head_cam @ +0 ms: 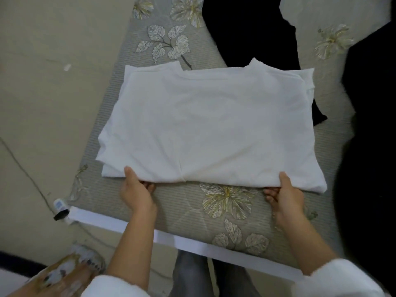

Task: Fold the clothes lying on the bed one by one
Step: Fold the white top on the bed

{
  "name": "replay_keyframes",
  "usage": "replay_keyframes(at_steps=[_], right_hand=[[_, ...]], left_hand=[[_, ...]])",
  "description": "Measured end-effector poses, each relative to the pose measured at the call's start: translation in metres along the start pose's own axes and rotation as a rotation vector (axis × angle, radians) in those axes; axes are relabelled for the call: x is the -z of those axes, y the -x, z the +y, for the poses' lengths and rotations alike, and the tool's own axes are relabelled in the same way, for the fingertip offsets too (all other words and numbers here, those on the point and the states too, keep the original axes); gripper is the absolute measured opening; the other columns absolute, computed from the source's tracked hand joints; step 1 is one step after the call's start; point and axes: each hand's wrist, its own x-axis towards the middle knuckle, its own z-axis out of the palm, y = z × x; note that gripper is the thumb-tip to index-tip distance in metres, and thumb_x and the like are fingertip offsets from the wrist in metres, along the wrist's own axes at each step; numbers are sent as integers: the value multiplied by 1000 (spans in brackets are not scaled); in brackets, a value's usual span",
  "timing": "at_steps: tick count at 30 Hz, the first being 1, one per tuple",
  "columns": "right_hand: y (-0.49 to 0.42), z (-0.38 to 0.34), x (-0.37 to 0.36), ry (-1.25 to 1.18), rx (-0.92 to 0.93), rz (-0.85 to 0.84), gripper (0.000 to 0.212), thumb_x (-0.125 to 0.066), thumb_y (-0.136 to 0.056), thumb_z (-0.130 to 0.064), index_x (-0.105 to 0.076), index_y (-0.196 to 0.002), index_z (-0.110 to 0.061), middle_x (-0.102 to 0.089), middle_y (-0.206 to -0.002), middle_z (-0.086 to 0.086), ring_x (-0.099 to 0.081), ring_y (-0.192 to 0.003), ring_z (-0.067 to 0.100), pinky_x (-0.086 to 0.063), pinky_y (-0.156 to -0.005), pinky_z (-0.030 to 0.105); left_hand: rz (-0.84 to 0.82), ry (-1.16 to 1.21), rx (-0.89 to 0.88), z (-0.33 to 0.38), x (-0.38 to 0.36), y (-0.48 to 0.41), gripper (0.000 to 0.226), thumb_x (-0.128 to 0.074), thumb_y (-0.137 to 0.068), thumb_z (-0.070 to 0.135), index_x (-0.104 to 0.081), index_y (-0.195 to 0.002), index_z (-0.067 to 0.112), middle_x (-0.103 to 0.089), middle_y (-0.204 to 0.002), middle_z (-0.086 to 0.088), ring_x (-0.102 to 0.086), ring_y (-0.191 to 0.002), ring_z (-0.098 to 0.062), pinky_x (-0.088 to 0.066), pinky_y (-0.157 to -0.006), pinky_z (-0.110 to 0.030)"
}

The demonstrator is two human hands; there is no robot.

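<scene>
The white T-shirt (214, 125) lies flat on the bed (175, 204), folded into a broad rectangle. Its neck end points away from the person and its near hem runs close to the bed's near edge. Both sides look tucked in, with layered edges showing at the left and at the far right corner.

The left grip (137, 194) is clamped on the near hem towards its left end, thumb on top of the cloth and fingers curled under it. The right grip (285, 196) holds the same hem near its right end in the same way, thumb above and fingers beneath. Both forearms are bare, with white sleeves at the bottom of the view.

The shirt's far right corner lies over part of a black garment (252, 28) spread towards the head of the bed. A second dark garment (372, 129) lies along the right side, just beside the shirt but apart from it. The bed cover is grey-beige with pale flowers and leaves, and a white strip (120, 221) runs along its near edge.

On the beige floor (42, 103) to the left, a small plug (61, 209) with a thin cable sits by the bed's corner, and a patterned slipper (85, 260) lies nearer the person.
</scene>
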Motion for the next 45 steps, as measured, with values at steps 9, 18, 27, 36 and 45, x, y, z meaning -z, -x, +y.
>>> replay_keyframes(at_steps=[9, 18, 27, 36, 45], right_hand=[[0, -2, 8, 4, 104, 187, 29, -53, -95, -30, -54, -83, -3, -58, -63, 11, -49, -26, 5, -37, -28, 15], [-11, -21, 46, -206, 6, -3, 28, -66, -88, -19, -58, -110, -5, -66, -86, 7, -68, -54, 11, -59, -56, 25], [-6, -27, 47, -423, -97, -220, 26, -57, -91, -16, -59, -117, -15, -73, -98, 0, -65, -98, 16, -57, -84, 32], [27, -54, 7, -385, 105, -231, 38, -56, -95, -21, -53, -132, -15, -65, -124, -4, -61, -113, 12, -47, -98, 29], [120, -63, -88, 78, 555, -548, 17, -57, -93, -36, -61, -87, -52, -62, -89, -44, -56, -87, -23, -42, -65, -2]], left_hand=[[82, 44, 101, 26, 6, -18, 33, -34, -103, 34, -55, -124, 19, -62, -108, 2, -61, -94, -17, -54, -73, -28], [105, -103, -174, 4, 8, -23, 64, -66, -85, 8, -34, -140, 9, -50, -135, -7, -56, -118, -19, -50, -97, -35], [-622, -1165, -1138, -47, -72, 63, 65, -32, -100, 37, -2, -153, 14, 16, -159, -11, 21, -144, -22, 10, -116, -40], [-857, -1531, -1080, -63, -90, 44, 69, -21, -99, 51, 14, -150, 21, 37, -149, -1, 39, -134, -15, 25, -109, -34], [-1107, -304, 280, 34, -79, 40, 57, -28, -97, 56, -39, -144, 26, -37, -151, 2, -29, -139, -6, -12, -117, -30]])
